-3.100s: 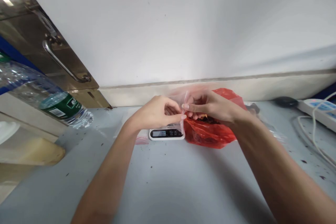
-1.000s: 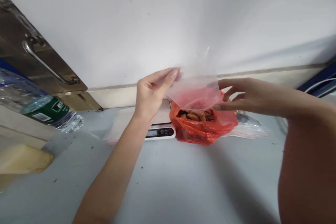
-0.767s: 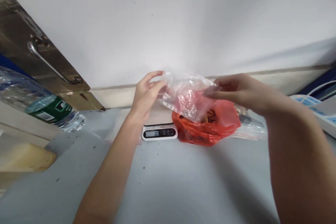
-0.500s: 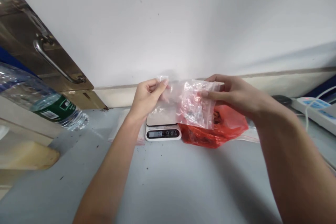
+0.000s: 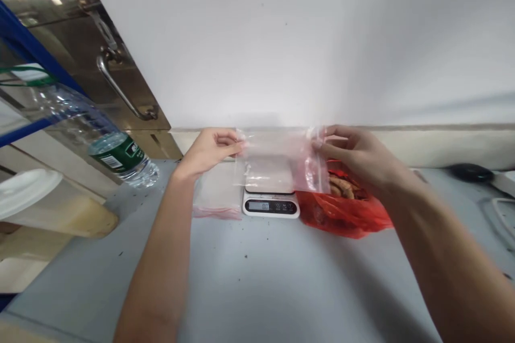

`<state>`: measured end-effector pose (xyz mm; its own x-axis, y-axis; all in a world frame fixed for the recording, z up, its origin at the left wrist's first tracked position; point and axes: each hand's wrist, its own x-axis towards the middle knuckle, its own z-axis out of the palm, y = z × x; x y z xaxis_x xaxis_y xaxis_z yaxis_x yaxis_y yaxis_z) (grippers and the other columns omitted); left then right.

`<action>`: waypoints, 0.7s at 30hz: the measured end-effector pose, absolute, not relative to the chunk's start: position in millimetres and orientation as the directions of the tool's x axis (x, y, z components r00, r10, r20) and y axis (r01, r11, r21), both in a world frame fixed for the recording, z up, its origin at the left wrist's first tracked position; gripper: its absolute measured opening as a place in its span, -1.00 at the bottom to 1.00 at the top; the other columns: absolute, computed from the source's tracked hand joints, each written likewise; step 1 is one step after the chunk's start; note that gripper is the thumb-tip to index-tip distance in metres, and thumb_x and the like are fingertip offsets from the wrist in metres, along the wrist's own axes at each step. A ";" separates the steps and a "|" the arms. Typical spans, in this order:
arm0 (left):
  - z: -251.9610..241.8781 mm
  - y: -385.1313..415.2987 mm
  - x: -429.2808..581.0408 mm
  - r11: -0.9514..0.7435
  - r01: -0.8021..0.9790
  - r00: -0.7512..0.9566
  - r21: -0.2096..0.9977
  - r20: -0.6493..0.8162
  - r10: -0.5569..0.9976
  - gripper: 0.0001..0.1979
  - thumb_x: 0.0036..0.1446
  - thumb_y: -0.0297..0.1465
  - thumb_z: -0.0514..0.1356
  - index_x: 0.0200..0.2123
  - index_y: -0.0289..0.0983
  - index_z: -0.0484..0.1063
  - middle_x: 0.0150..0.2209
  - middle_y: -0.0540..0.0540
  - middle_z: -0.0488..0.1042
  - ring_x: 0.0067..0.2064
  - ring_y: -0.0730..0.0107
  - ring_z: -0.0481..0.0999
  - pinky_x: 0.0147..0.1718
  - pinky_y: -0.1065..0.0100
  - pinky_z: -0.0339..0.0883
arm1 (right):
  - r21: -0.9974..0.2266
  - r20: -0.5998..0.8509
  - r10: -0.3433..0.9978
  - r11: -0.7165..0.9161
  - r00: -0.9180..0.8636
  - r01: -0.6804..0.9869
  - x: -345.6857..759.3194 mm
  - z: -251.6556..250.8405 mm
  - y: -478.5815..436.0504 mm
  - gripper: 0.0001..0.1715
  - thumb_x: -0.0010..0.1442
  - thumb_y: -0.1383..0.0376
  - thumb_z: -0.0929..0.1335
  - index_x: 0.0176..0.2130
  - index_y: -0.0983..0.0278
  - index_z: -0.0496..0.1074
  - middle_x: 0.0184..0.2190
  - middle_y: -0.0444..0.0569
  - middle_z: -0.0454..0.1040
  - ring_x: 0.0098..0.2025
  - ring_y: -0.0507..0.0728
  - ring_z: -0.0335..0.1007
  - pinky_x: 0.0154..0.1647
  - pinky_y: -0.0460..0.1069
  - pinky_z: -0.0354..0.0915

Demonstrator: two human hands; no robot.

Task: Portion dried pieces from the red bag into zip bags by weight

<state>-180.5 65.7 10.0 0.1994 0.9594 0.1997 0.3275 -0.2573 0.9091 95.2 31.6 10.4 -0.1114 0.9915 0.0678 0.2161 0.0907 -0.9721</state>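
Observation:
A clear plastic bag [image 5: 277,142] is stretched flat between my two hands, above the scale. My left hand [image 5: 211,151] pinches its left edge between thumb and fingers. At the other end, my right hand [image 5: 348,153] grips the right edge, where the plastic is more crumpled. Beneath is a small white digital scale [image 5: 271,206], its display lit and partly seen through the bag. A stack of clear bags with red strips [image 5: 219,193] lies left of the scale. To the right, an open red plastic bag [image 5: 348,217] holds brown pieces [image 5: 341,186].
On the left stand a large water bottle [image 5: 120,153] with a green label and a lidded plastic tub [image 5: 60,206]. A metal door handle [image 5: 120,88] is behind them. A black object [image 5: 470,172] and a white cable [image 5: 497,209] lie at right. The white wall [image 5: 281,48] closes off the back.
My hands have moved apart, and the bag, crumpled near my right hand before, is now spread wider. The view has shifted left, so the bottle and tub show more fully.

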 end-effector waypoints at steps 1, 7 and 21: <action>9.8 65.6 -188.6 -0.247 0.353 0.185 0.902 0.192 0.964 -0.66 -0.11 -0.12 0.55 -0.49 -0.25 0.61 -0.48 -0.09 0.60 -0.34 0.25 0.64 -0.29 0.31 0.52 | -0.967 0.079 0.988 0.109 -0.133 0.232 88.7 9.6 32.4 -0.52 -0.05 -0.05 0.61 -0.32 0.22 0.53 -0.43 -0.09 0.56 -0.37 0.13 0.50 -0.37 0.01 0.40; 0.1 70.9 -230.4 0.097 0.571 -0.187 0.815 0.014 0.982 -0.72 0.08 -0.13 0.41 -0.44 -0.21 0.54 -0.41 -0.10 0.62 -0.23 0.17 0.68 -0.17 0.29 0.53 | -0.803 0.442 0.893 0.434 -0.079 0.410 28.9 -0.7 32.6 -0.82 0.24 0.21 0.44 -0.17 0.22 0.60 -0.30 0.00 0.66 -0.26 0.18 0.60 -0.15 0.08 0.47; -40.3 80.8 -255.7 0.222 0.768 -0.044 0.601 -0.296 0.954 -0.61 -0.16 -0.28 0.45 -0.52 -0.14 0.22 -0.61 0.05 0.43 -0.40 0.19 0.59 -0.43 0.36 0.42 | -0.303 0.065 0.647 0.738 -0.759 0.603 -65.6 -66.4 1.9 -0.74 0.44 0.44 0.32 -0.10 0.33 0.63 -0.13 0.14 0.70 0.00 0.27 0.57 -0.04 0.09 0.38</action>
<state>-255.7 80.8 -40.3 -0.0442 0.9541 -0.2962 0.7681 0.2220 0.6006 -65.6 1.9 -66.4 -0.7595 0.6473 0.0651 0.6029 0.7379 -0.3033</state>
